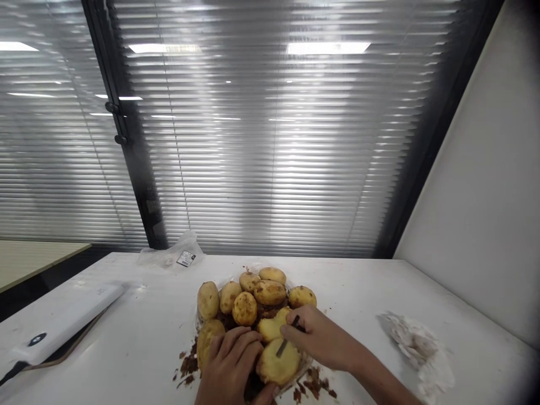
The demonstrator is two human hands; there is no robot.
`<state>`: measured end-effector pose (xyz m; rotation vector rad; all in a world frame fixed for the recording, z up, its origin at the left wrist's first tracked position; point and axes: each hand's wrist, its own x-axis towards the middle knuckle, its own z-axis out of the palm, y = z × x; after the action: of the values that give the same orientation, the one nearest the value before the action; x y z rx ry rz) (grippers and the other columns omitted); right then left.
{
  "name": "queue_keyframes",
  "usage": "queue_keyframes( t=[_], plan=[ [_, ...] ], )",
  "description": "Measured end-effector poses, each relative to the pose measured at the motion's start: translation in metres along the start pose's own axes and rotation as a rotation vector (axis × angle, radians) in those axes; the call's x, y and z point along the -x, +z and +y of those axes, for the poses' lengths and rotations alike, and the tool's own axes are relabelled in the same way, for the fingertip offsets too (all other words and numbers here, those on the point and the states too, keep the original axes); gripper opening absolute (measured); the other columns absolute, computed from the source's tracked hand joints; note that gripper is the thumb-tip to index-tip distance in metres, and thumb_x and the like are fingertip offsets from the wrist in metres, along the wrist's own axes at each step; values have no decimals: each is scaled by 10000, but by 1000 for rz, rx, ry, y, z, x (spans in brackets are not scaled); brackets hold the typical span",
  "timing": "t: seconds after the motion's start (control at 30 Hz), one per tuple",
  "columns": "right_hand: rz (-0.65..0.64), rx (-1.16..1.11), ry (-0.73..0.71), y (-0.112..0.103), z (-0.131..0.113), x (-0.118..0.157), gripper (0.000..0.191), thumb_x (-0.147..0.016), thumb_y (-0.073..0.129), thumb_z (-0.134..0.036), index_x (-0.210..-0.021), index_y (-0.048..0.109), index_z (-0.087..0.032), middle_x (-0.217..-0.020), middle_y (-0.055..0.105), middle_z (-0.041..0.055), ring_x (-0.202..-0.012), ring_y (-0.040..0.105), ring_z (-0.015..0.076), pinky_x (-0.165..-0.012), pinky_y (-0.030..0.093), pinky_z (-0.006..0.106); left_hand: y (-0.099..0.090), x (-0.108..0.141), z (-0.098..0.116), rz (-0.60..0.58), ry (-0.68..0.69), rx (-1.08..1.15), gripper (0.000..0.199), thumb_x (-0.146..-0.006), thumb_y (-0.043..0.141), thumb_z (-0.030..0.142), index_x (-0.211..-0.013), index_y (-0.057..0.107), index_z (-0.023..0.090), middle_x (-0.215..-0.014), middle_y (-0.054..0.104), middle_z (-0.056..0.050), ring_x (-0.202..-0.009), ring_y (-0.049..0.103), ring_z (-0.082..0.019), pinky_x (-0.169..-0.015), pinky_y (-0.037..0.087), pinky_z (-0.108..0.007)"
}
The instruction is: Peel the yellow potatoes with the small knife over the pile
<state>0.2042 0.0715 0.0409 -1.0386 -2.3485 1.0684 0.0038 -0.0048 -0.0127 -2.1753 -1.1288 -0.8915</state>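
Head view, looking down at a pile of potatoes (270, 292), around ten, on clear plastic film (307, 364) that shows at the pile's near edge. Most have dull yellow, mottled skins. At the near side sits a peeled potato (278, 363), pale and smooth, with a second bared one (270, 329) just behind it, so the work sits at the front of the pile.

Right hand (323, 337): closed, a paring knife (282, 347) pinched between thumb and fingers. Dark handle pokes up past the fingers; short metal blade angles down, touching the top of the peeled potato.

Left hand (230, 360): fingers pressed together and curved over the pile's near left, tips just beside the peeled potato. Thumb low, near the bottom of the frame. Whether it grips that potato, cannot tell; the contact is partly hidden.

Brown peel scraps (188, 364) lie on the white table (139, 343) at both near corners of the pile, a few stuck to the film.

Around the pile: to the right, crumpled stained tissue (415, 343), well apart; to the left, a long white box (63, 320) on a dark board (71, 349), also well apart. Behind it, at the table's far edge, a plastic bag (185, 253) with a printed label. Beyond that, window blinds (270, 140) — lit, slats closed.
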Motion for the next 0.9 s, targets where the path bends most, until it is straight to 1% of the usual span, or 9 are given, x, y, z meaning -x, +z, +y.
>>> queue_keyframes(
  t=[0.1,0.23,0.43,0.57,0.63,0.77,0.83,0.9],
  plan=[
    [-25,24,-4,1,1,0,403,-846,490,-171,-546,222,-197,-510,184,-73,-481,208,77,-453,169,259,0,-1,0,-4,1,-1,377,-648,713,336,-968,582,185,-942,713,-37,-897,638,-226,-743,464,-332],
    [9,54,39,4,3,-1,388,-807,475,-112,-536,211,-196,-505,177,-72,-475,203,76,-450,164,259,1,-2,0,-3,-8,11,357,-665,701,338,-969,582,193,-940,711,-36,-889,638,-226,-748,461,-332],
    [-19,32,-7,2,-2,-2,392,-843,485,-175,-539,239,-196,-503,219,-74,-483,241,75,-459,182,252,1,-1,-2,4,-2,20,347,-670,690,333,-968,585,190,-946,703,-37,-911,628,-222,-756,452,-331],
    [43,94,59,2,2,-2,378,-774,481,-101,-528,211,-198,-505,181,-72,-476,212,77,-452,160,263,2,1,-2,1,-24,44,331,-683,688,328,-971,587,201,-955,702,-27,-924,624,-214,-766,452,-321],
    [62,72,68,1,4,-2,359,-783,476,-109,-537,232,-199,-514,201,-71,-484,222,78,-453,162,262,4,1,-2,12,-30,57,333,-683,696,336,-968,592,199,-957,703,-28,-925,624,-213,-768,453,-319],
    [-5,22,-5,1,2,-2,378,-832,488,-174,-540,250,-196,-516,226,-73,-492,251,75,-462,182,253,5,2,-3,45,-45,70,319,-696,692,355,-969,602,215,-960,706,-19,-916,628,-208,-767,451,-321],
    [-4,69,6,1,0,-2,390,-798,499,-134,-522,230,-194,-505,202,-72,-486,242,75,-461,176,259,5,3,-4,28,-42,62,318,-691,695,352,-965,597,224,-964,707,-9,-913,629,-203,-767,448,-317],
    [35,107,36,-1,0,-1,392,-764,484,-86,-522,197,-196,-508,161,-70,-477,203,79,-457,158,272,5,3,-4,2,-29,42,340,-677,711,353,-968,591,224,-963,707,-4,-912,627,-200,-756,446,-311]
  ],
)
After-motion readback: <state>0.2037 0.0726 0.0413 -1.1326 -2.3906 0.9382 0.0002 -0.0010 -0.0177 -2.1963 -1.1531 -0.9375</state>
